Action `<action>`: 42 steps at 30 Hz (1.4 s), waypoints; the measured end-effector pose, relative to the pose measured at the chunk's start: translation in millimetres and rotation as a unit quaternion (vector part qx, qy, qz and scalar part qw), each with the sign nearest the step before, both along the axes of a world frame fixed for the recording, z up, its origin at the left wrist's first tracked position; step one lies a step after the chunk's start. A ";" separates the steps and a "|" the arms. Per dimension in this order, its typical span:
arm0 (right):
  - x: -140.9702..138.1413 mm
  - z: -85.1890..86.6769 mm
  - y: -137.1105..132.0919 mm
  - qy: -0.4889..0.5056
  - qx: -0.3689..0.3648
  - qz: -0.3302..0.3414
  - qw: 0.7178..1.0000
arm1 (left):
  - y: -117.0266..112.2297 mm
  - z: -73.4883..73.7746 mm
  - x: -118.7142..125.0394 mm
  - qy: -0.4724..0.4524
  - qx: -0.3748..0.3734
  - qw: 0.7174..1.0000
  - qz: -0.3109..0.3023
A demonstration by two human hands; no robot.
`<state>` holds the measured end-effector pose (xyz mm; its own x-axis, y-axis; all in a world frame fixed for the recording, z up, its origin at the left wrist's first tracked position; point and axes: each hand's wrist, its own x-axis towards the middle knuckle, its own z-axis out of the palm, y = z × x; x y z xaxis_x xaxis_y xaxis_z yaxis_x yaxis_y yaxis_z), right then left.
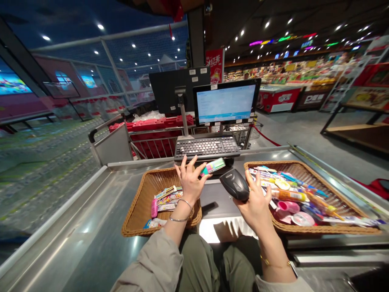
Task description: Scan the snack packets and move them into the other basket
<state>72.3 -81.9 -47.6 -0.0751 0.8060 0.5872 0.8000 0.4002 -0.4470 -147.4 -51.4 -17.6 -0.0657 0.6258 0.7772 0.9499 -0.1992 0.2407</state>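
Since the left hand (190,182) is seen from behind, its palm and the near end of the pack (213,166) are hidden, and the print on the pack is too small to read. The scanner (234,183) shows only its dark head. Its grip is buried in the right hand (258,205), and its window faces away. The text on the screen (225,103) is a blur, and the right basket (304,164) is cut across by that hand at its near left.

The pack is small, flat and oblong, green with a pink end, tilted up to the right. It sits above the gap between the two baskets, just before the keyboard (206,147) and just beside the scanner's head.

The left hand pinches the pack between thumb and forefinger, the other fingers fanned upward, over the far rim of the left basket (133,211). The right hand is closed round the scanner, fingertips spread above the pens and tubes in the right basket. Both baskets rest on the steel counter (91,227).
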 end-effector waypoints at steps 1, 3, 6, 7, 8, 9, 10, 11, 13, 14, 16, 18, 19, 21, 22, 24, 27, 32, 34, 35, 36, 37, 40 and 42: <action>1.2 -0.1 -0.2 0.001 -0.005 -0.004 1.000 | 0.5 0.3 1.6 0.001 -0.003 1.000 0.000; 4.3 -1.3 0.4 0.007 -0.010 -0.012 1.000 | 1.7 0.8 4.9 0.004 -0.008 1.000 0.002; 11.3 -5.9 3.5 0.014 -0.003 -0.019 1.000 | 3.8 0.7 10.7 0.006 -0.009 1.000 0.003; 14.1 -7.9 4.7 0.013 0.000 -0.019 1.000 | 4.4 0.4 12.9 0.006 -0.009 1.000 0.003; 16.8 -9.8 5.7 0.010 0.000 -0.018 1.000 | 5.0 0.1 15.2 0.006 -0.009 1.000 0.002; 19.4 -11.4 6.4 0.008 0.000 -0.018 1.000 | 5.6 -0.2 17.7 0.005 -0.008 1.000 0.001; 21.5 -12.5 6.7 0.008 0.001 -0.020 1.000 | 6.1 -0.5 20.1 0.004 -0.007 1.000 0.000; 23.2 -13.1 6.5 0.010 0.001 -0.024 1.000 | 6.5 -0.8 22.7 0.003 -0.006 1.000 -0.001; 25.5 -12.6 4.9 0.017 0.003 -0.035 0.999 | 7.3 -0.9 27.8 0.004 -0.005 1.000 -0.005; 26.2 -11.8 3.8 0.020 0.005 -0.041 0.999 | 7.6 -0.9 30.3 0.005 -0.004 1.000 -0.007; 27.8 -10.2 1.6 0.027 0.011 -0.051 0.998 | 8.5 -0.6 35.3 0.008 -0.005 1.000 -0.013; 30.2 -9.4 0.1 0.034 0.013 -0.056 0.998 | 9.8 -0.3 40.4 0.011 -0.007 1.000 -0.018; 31.7 -9.3 -0.4 0.038 0.011 -0.058 0.998 | 10.7 -0.2 43.1 0.011 -0.007 1.000 -0.020; 35.2 -9.8 -1.1 0.049 0.005 -0.063 0.997 | 12.6 0.1 48.6 0.011 -0.007 1.000 -0.026; 37.0 -10.1 -1.4 0.056 0.001 -0.066 0.996 | 13.6 0.4 51.5 0.011 -0.007 0.999 -0.029; 40.3 -11.0 -2.0 0.068 -0.007 -0.070 0.995 | 15.6 1.3 57.6 0.013 -0.009 0.999 -0.035; 45.0 -13.0 -2.8 0.081 -0.019 -0.079 0.993 | 18.3 3.7 67.3 0.019 -0.018 0.999 -0.043; 52.5 -16.4 -4.1 0.096 -0.008 -0.101 0.990 | 23.7 7.1 84.2 0.025 -0.029 0.997 -0.061; 54.9 -16.2 -5.1 0.099 -0.001 -0.113 0.989 | 26.6 7.3 90.4 0.025 -0.031 0.997 -0.069; 56.0 -15.7 -5.7 0.100 0.001 -0.118 0.988 | 28.2 7.2 93.4 0.026 -0.032 0.997 -0.072; 57.1 -15.1 -6.2 0.102 0.002 -0.122 0.987 | 29.9 7.0 96.2 0.029 -0.033 0.996 -0.075; 58.2 -14.3 -6.7 0.103 0.003 -0.126 0.987 | 31.6 6.8 99.0 0.032 -0.033 0.996 -0.078; 61.5 -11.8 -7.9 0.114 0.006 -0.141 0.983 | 36.6 6.6 107.5 0.039 -0.034 0.995 -0.089; 63.4 -10.4 -8.4 0.123 0.006 -0.150 0.981 | 39.7 7.3 113.6 0.042 -0.034 0.994 -0.097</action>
<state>135.7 -90.3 -58.0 0.3091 0.7626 0.5682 0.7515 0.1703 -0.6374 -33.8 -11.7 -10.3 0.1255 0.6714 0.7304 0.9126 -0.3669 0.1805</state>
